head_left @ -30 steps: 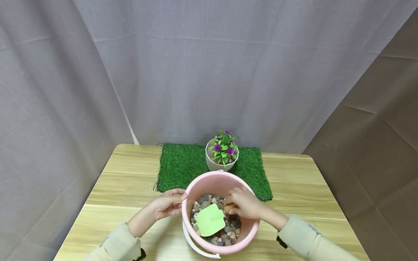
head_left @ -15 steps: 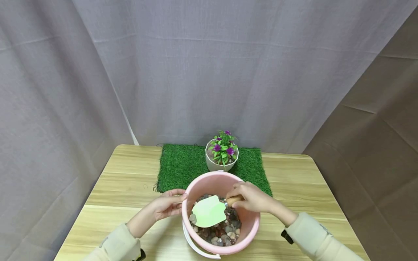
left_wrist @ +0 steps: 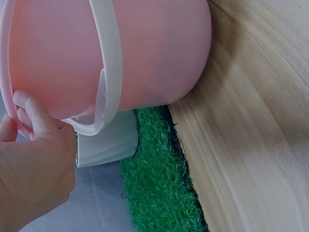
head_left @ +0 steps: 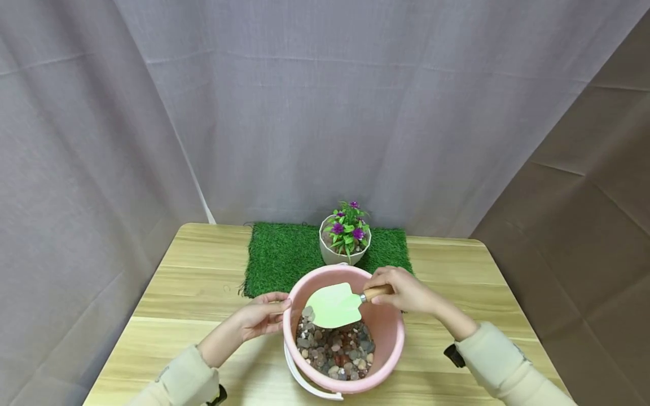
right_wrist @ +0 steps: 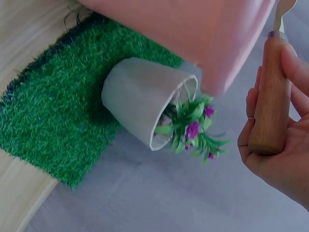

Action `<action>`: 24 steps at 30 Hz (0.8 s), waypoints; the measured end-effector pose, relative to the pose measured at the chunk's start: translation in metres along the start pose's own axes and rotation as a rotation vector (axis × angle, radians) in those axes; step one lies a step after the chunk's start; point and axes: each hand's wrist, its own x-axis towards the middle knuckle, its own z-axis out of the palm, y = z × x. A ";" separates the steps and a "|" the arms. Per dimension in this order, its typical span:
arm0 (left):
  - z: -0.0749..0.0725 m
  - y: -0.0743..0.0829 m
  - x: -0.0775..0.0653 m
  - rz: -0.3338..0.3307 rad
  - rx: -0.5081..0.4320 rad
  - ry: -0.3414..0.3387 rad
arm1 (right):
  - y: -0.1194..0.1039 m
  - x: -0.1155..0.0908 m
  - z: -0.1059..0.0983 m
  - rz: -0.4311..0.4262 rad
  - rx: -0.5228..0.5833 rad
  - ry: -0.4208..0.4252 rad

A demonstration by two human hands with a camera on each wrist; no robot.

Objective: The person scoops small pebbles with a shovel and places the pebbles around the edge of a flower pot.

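A pink bucket [head_left: 394, 361] stands on the table with pebbles [head_left: 330, 349] over its bottom. My left hand [head_left: 261, 317] pinches the bucket's left rim between thumb and fingers, which the left wrist view shows close up. In my right hand [head_left: 403, 290] is a garden trowel [head_left: 332, 304] with a pale green blade, gripped by its wooden handle [right_wrist: 271, 96]. The blade is over the back part of the bucket's opening, above the pebbles. A few greyish pebbles show at the blade's left tip; whether they lie on it I cannot tell.
Behind the bucket a white flowerpot [head_left: 335, 258] with purple flowers [head_left: 337, 229] stands on a green artificial grass mat [head_left: 284, 254]. The bucket's white handle [head_left: 304, 383] hangs down at the front left. Grey curtains [head_left: 325, 113] rise behind the wooden table [head_left: 193, 282].
My right hand has lifted the trowel from down among the pebbles, moving up and to the right, toward the back rim. The left hand has stayed on the bucket's rim.
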 end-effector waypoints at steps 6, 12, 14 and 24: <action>0.000 0.000 0.001 0.004 0.002 0.000 | 0.006 -0.004 -0.013 0.034 0.067 0.030; 0.001 0.000 0.001 0.002 -0.002 -0.003 | 0.013 -0.007 -0.022 0.062 0.091 0.044; 0.001 0.000 0.001 -0.001 -0.005 -0.005 | 0.016 -0.009 -0.024 0.062 0.089 0.047; -0.001 0.000 0.000 0.000 -0.002 -0.009 | 0.036 -0.018 -0.038 0.136 0.128 0.087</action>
